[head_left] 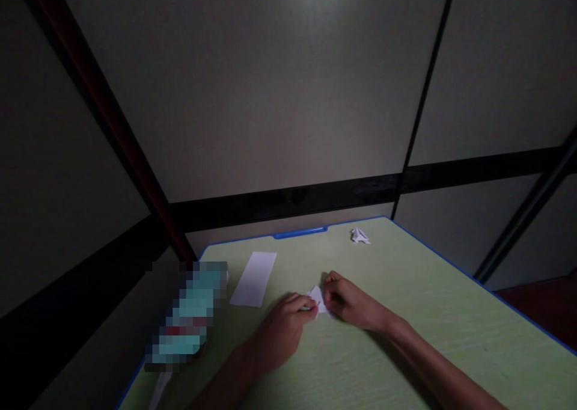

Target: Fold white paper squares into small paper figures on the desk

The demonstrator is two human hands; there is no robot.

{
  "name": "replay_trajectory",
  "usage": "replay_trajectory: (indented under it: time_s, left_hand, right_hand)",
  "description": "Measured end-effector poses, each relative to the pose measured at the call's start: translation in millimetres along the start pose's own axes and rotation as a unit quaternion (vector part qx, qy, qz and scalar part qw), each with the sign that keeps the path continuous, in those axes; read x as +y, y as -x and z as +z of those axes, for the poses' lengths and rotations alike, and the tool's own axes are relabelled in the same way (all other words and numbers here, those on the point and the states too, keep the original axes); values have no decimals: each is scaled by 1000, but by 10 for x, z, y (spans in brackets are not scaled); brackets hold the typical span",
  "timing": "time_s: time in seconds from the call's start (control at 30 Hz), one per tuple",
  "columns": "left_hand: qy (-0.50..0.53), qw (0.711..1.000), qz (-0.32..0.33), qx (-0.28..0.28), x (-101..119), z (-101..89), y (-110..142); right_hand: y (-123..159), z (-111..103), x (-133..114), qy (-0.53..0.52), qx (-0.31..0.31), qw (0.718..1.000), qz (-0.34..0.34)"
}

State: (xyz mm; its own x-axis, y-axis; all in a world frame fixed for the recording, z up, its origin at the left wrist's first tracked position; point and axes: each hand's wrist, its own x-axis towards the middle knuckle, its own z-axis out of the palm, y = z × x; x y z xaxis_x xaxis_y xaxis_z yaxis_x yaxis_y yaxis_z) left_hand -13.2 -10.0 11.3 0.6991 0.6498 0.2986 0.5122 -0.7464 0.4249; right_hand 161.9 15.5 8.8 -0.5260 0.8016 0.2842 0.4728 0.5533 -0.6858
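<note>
A small piece of folded white paper (317, 293), pointed at its far end, lies between my two hands over the table. My left hand (288, 323) grips its left side, thumb and fingers pinched together. From the right, my right hand (345, 299) has its fingers curled closed at the paper's right edge. Part of the paper is hidden behind the fingers, so its full shape does not show. Beyond my hands, near the far right corner, sits a folded white paper figure (359, 235).
A flat white paper strip (255, 279) lies left of my hands. At the table's left edge is a blurred-out teal item (192, 314). The pale green table (428, 290) has a blue rim and a blue handle (300, 233) at its far edge, close to a panelled wall.
</note>
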Motion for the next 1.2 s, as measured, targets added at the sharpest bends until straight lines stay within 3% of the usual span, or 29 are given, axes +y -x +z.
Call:
replay_trajectory:
  time_s: [0.3, 0.63, 0.8, 1.03, 1.2]
  left_hand:
    - [-19, 1000, 3, -2, 19, -23, 3]
    - [-131, 991, -29, -17, 40, 105, -1]
    - [-116, 993, -32, -1, 77, 76, -3]
    - [-74, 997, -37, -10, 118, -6, -3]
    - [-67, 997, -38, -14, 123, -19, -10]
  right_hand:
    - [17, 2, 1, 9, 19, 1000, -4]
    - [88, 56, -73, 43, 25, 999, -23]
    - [162, 51, -178, 58, 9, 997, -56]
    - [206, 75, -175, 136, 22, 990, -44]
    - [235, -21, -185, 117, -16, 990, -72]
